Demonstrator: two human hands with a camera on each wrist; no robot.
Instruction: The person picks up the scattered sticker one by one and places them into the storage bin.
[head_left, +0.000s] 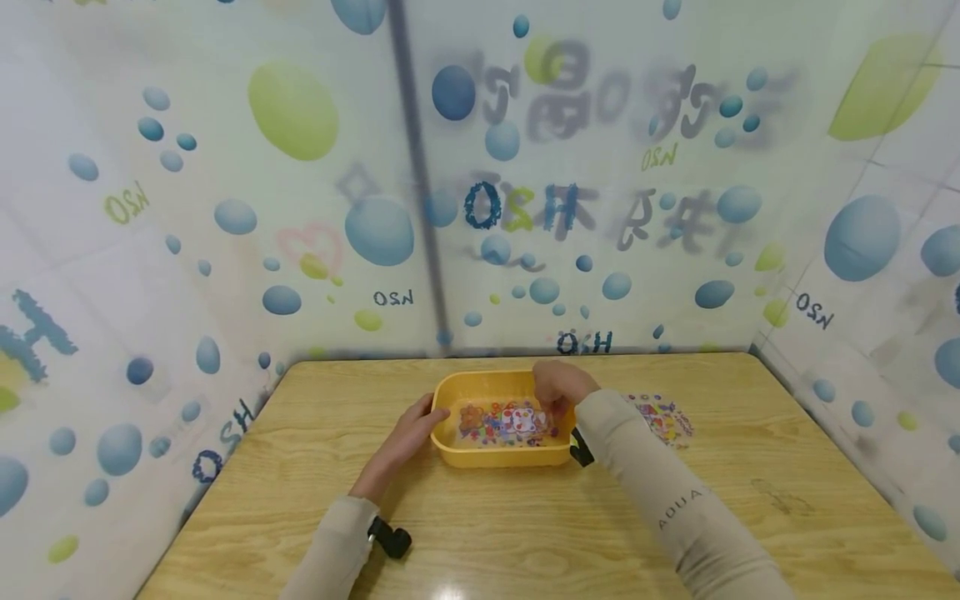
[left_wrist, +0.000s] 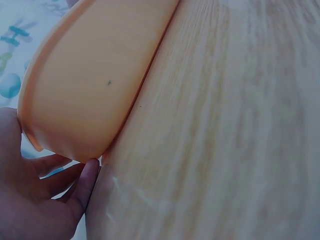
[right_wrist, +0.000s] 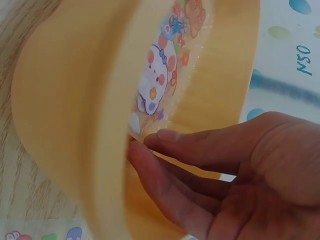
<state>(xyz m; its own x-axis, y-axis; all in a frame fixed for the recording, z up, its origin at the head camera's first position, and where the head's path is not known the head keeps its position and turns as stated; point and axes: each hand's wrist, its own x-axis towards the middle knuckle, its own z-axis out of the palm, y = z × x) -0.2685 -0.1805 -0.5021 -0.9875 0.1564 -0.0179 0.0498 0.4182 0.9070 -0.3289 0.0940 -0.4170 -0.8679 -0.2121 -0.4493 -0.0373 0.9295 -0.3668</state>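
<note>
A yellow plastic basin (head_left: 487,457) stands on the wooden table, a clear sticker sheet (head_left: 495,422) with cartoon animals inside it. On the basin's left end, my left hand (head_left: 408,432) grips the rim, thumb over the edge and fingers outside. The left wrist view shows that hand (left_wrist: 42,195) against the basin's outer wall (left_wrist: 85,85). My right hand (head_left: 561,385) reaches over the right end into the basin. Seen from the right wrist, its thumb and forefinger (right_wrist: 185,142) pinch the near end of the sticker sheet (right_wrist: 157,75); the exact contact is partly hidden.
Another printed sticker sheet (head_left: 662,419) lies on the table right of the basin, partly behind my right sleeve. Farther right is a faint outlined clear piece (head_left: 782,497). Patterned curtains (head_left: 525,275) enclose the wooden table (head_left: 480,533) at the back and sides.
</note>
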